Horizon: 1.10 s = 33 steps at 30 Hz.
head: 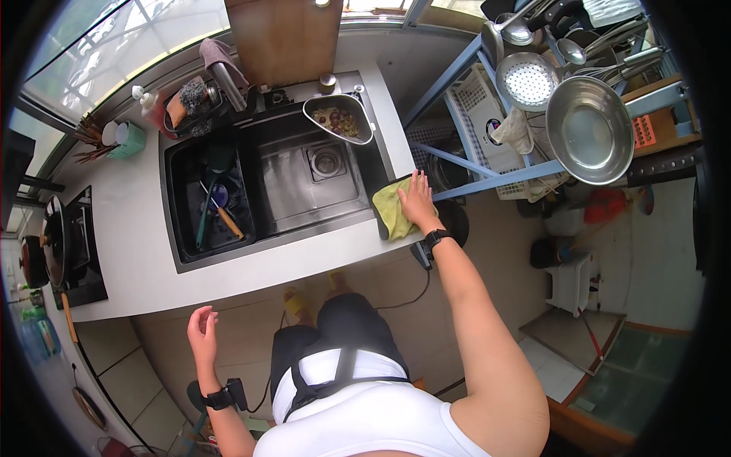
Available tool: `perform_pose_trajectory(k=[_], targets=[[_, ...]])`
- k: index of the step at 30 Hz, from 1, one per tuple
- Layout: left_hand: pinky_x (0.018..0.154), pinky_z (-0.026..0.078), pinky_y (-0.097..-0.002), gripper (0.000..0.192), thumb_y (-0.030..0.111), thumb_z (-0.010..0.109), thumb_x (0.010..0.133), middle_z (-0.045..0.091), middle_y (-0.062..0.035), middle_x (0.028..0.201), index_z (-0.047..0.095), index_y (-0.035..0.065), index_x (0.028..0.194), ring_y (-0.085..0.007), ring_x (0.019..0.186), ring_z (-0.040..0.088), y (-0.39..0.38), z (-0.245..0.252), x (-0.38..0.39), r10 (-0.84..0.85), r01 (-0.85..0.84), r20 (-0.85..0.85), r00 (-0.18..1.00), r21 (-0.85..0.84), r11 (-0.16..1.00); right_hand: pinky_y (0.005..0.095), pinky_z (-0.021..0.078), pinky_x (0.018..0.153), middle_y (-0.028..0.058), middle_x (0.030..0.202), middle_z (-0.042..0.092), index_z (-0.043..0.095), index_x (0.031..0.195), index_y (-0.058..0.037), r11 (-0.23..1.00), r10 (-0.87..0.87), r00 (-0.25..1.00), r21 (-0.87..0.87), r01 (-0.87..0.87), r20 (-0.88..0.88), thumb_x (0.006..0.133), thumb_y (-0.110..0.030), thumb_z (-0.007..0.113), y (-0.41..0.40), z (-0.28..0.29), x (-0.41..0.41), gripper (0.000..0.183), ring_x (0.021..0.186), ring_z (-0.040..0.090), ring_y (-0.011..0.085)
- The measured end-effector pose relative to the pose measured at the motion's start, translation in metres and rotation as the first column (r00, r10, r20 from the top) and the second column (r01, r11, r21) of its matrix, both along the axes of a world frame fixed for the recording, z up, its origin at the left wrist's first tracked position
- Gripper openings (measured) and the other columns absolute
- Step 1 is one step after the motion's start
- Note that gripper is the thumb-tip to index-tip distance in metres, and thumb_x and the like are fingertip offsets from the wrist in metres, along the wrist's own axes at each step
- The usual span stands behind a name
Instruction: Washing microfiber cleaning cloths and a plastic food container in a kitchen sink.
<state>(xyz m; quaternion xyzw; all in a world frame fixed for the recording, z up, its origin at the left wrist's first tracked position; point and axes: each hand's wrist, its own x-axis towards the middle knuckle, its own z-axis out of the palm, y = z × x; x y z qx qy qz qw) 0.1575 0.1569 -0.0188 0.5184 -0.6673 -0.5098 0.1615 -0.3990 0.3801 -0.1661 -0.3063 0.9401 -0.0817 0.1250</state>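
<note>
My right hand [418, 203] lies flat on a yellow-green cloth [390, 207] at the right end of the white countertop [311, 251]. Its fingers are straight and reach the cloth's far edge; no grip on the fabric shows. The cloth has a dark border and lies beside the double sink's right rim. Before the counter's front edge, my left hand [203, 325] hangs in the air with nothing in it, fingers loosely bent. In the dark left basin [183, 228] lie a green-handled utensil [203, 220] and one with a wooden handle [229, 223]. The steel right basin [285, 197] has a drain [326, 163].
A strainer basket of food scraps [337, 118] sits at the sink's back right corner. Left stand a teal utensil holder [127, 140] and a stove [85, 245]. A blue metal rack [485, 177] at right holds a steel bowl [590, 130] and a perforated skimmer [528, 81].
</note>
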Motion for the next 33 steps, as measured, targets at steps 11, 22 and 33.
perform_pose_trajectory(k=[11,22,33], targets=[[0.079,0.052,-0.0273,0.019,0.002,0.051,0.094,0.063,-0.0091,0.099,0.058,-0.0037,0.111,-0.0147,0.091,0.063,0.02,0.003,-0.016,0.146,-0.147,0.059,0.988,0.028,0.989,0.0542,0.0205,0.113,0.0281,0.154,0.012,0.005,0.151,-0.0015,0.998,0.057,0.998,-0.031,-0.056,0.033,0.094,-0.049,0.046,-0.106,-0.01,-0.092,0.085,0.143,0.015,0.0416],[0.08,0.052,-0.0271,0.02,0.003,0.051,0.095,0.063,-0.0096,0.099,0.058,-0.0037,0.112,-0.015,0.09,0.063,0.033,0.007,-0.021,0.271,-0.279,0.101,0.957,0.074,0.957,0.0496,0.0248,0.113,0.031,0.152,0.013,0.009,0.151,-0.0024,0.977,0.18,0.984,-0.112,-0.179,0.003,0.096,-0.044,0.047,-0.153,-0.017,-0.143,0.079,0.14,0.019,0.0455],[0.08,0.051,-0.0265,0.022,0.004,0.051,0.095,0.064,-0.0101,0.1,0.057,-0.003,0.114,-0.0142,0.089,0.062,0.027,0.007,-0.027,0.274,-0.285,0.11,0.956,0.112,0.952,0.0458,0.0394,0.102,0.0334,0.148,0.019,0.0,0.153,-0.0129,0.974,0.17,0.964,-0.182,-0.133,0.206,0.098,-0.034,0.048,-0.078,-0.007,-0.101,0.075,0.128,0.038,0.0496]])
